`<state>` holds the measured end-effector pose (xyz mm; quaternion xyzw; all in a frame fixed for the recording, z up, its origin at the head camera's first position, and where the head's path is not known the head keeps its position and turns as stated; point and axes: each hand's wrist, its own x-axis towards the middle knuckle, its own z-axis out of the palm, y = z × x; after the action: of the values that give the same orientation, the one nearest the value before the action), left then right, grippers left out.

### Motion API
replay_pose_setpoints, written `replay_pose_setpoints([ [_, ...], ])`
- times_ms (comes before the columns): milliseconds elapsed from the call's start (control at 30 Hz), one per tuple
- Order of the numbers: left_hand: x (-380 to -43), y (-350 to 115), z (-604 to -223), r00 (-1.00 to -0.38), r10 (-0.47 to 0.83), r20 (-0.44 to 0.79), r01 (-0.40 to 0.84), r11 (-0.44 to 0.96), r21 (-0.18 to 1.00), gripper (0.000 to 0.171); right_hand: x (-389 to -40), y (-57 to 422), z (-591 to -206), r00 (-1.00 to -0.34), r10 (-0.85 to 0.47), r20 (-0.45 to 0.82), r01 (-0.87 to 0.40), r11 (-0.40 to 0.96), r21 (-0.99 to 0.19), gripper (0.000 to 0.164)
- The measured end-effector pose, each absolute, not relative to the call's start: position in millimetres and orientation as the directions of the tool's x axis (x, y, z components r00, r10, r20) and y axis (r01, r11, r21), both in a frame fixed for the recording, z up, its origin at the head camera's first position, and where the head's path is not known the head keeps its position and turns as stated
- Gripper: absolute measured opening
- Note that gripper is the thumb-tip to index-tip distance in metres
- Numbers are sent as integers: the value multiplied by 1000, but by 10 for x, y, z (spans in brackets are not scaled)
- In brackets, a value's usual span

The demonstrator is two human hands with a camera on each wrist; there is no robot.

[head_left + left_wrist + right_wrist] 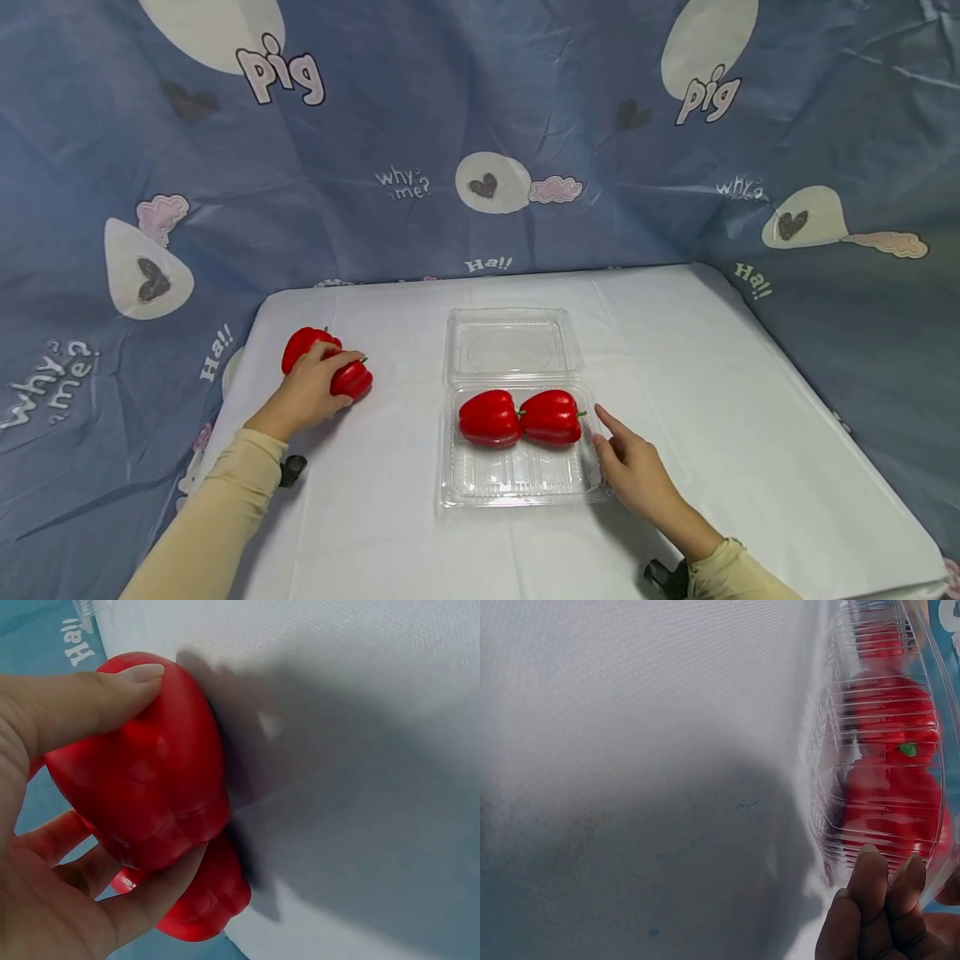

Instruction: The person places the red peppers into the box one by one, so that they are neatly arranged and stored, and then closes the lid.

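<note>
At the table's left, my left hand (309,392) grips a red bell pepper (352,380), thumb on one side and fingers on the other. A second red bell pepper (302,343) sits close behind it; in the left wrist view that pepper (214,900) shows partly behind the held one (165,787). Two more red bell peppers (489,419) (551,418) lie side by side in the back of a clear plastic container (487,496). My right hand (637,471) holds the container's right rim, its fingertips (868,881) against the outer wall in the right wrist view.
The container's clear lid (513,346) is hinged back, lying flat toward the far edge. White cloth (705,358) covers the table. A blue printed curtain (420,100) hangs behind and along both sides.
</note>
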<state>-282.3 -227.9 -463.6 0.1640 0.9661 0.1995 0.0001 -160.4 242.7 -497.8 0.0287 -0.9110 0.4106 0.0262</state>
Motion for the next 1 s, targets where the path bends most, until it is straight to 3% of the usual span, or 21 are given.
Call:
replay_pose_setpoints([
  [333, -2814, -2239, -4519, -939, 339, 57, 333, 855, 398, 67, -1618, 2422, -4965, -996, -36, 80, -84, 660, -747, 49],
  [733, -2680, -1866, -3938, -854, 489, 177, 520, 789, 327, 62, -1612, 2426, -4971, -997, -25, 69, -68, 656, -751, 49],
  [1000, -2500, -1609, -3677, -818, 549, 169, 573, 759, 310, 63, -1602, 2425, -4967, -999, -25, 46, -51, 635, -771, 49],
])
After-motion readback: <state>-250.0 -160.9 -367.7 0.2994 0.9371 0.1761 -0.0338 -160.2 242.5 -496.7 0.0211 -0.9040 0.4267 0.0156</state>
